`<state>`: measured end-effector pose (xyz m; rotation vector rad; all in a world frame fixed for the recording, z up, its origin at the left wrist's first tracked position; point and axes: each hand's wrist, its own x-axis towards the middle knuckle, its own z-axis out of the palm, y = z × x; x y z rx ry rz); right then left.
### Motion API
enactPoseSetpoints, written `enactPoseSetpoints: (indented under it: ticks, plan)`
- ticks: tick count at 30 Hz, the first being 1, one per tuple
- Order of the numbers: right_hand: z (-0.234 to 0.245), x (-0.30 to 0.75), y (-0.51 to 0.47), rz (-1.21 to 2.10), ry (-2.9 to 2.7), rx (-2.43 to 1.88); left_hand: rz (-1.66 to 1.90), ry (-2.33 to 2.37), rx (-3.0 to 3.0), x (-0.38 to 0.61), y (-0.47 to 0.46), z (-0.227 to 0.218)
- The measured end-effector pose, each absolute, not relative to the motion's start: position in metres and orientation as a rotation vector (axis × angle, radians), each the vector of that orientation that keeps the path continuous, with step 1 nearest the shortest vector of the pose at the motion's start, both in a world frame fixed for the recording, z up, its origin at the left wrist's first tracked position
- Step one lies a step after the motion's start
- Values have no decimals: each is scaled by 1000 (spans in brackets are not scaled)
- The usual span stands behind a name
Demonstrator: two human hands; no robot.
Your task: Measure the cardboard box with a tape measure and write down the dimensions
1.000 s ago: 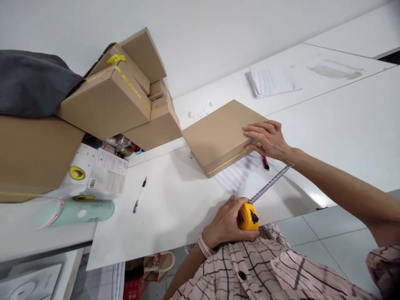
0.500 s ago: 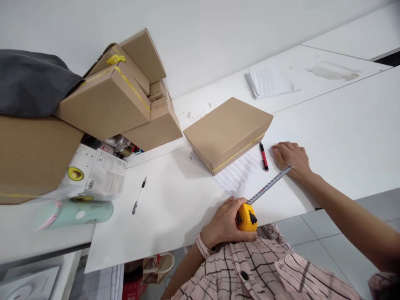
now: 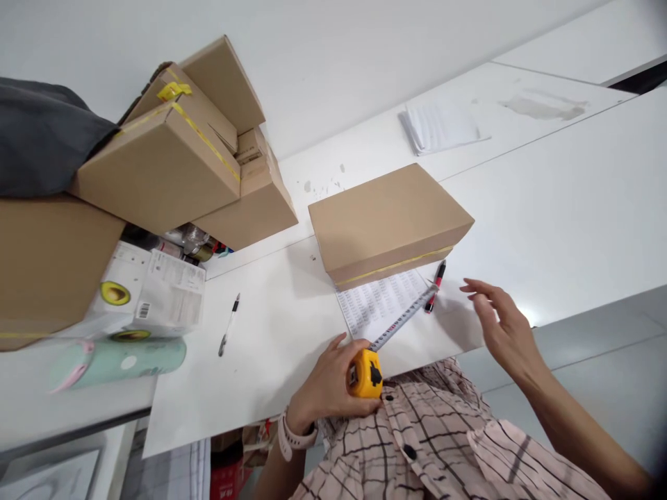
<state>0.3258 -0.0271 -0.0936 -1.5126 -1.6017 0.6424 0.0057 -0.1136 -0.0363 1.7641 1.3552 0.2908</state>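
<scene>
My left hand (image 3: 336,378) is wrapped round a yellow tape measure (image 3: 367,375) at the table's front edge. Its metal blade (image 3: 404,319) sticks out up and to the right over a printed sheet (image 3: 383,305). The blade's end is by a red and black pen (image 3: 436,286). My right hand (image 3: 503,326) is raised at the right, fingers apart and holding nothing. Beyond the tape lies a closed cardboard box (image 3: 390,219) with a yellow tape strip along its side, covering part of the sheet.
Several cardboard boxes (image 3: 156,170) are stacked at the left, under a dark cloth (image 3: 46,139). Nearer stand a white avocado-print carton (image 3: 169,292) and a green bottle (image 3: 135,364) on its side. A clear pen (image 3: 229,325) lies mid-table; papers (image 3: 442,128) rest near the wall.
My left hand has shifted left with the tape measure. My right hand has lifted off the table and spread its fingers. The box and the red pen have turned.
</scene>
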Motion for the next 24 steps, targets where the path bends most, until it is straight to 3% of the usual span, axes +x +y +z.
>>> enactPoseSetpoints:
  ticks: [4, 9, 15, 20, 24]
  plan:
    - [-57, 308, -40, 954, -1444, -1176, 196, 1196, 1921, 18, -110, -29]
    - [-54, 287, -53, 936, -1484, -1283, 167, 1248, 1847, 27, -109, -21]
    - [-67, 259, -73, 850, -1690, -1111, 298, 1263, 1862, 28, -111, -13]
    - [-82, 273, -39, 577, -1480, -1629, 618, 1370, 2169, 13, -99, 21]
    - [-94, 285, -3, 545, -1656, -2059, 972, 1467, 2468, 6, -50, 55]
